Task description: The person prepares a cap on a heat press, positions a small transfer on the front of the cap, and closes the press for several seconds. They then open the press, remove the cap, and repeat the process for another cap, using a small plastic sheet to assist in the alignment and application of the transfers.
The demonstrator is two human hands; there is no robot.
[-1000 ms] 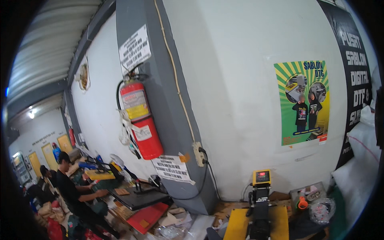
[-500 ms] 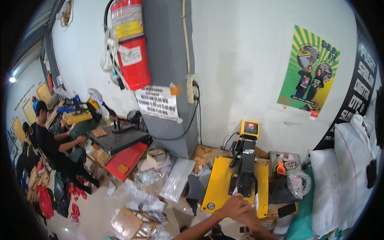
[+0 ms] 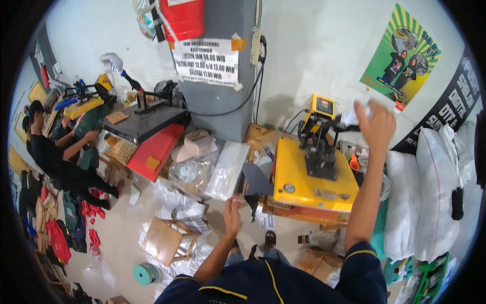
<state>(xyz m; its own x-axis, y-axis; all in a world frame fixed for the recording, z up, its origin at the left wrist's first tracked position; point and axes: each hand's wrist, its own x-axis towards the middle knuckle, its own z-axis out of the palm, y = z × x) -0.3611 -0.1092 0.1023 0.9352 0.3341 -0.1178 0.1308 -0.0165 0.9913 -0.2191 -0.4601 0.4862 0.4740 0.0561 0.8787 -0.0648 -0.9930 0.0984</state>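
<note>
A heat press with a flat yellow upper plate (image 3: 309, 185), black lever parts (image 3: 320, 157) and a yellow control box (image 3: 323, 105) stands on a wooden table ahead of me. My right hand (image 3: 377, 126) is raised at the press's right rear, slightly blurred, and closed around the white-wrapped handle (image 3: 349, 117). Lower down, left of the press, hangs my left hand (image 3: 232, 217), its fingers stretched out and nothing visibly held. Its fingertips lie near a clear plastic-wrapped pack (image 3: 228, 169) and a grey flap (image 3: 257, 178); I cannot tell whether they touch anything.
Another press (image 3: 144, 121) with a red lower board (image 3: 157, 152) stands to the left. Beyond it, a co-worker (image 3: 55, 152) in black handles dark cloth. A wooden stool (image 3: 164, 242) and plastic sheets are on the floor. White sacks (image 3: 430, 197) line the right side.
The press handle has swung up and back with my right hand. My left hand has left the right one and moved down to the left. The view has tilted downward.
</note>
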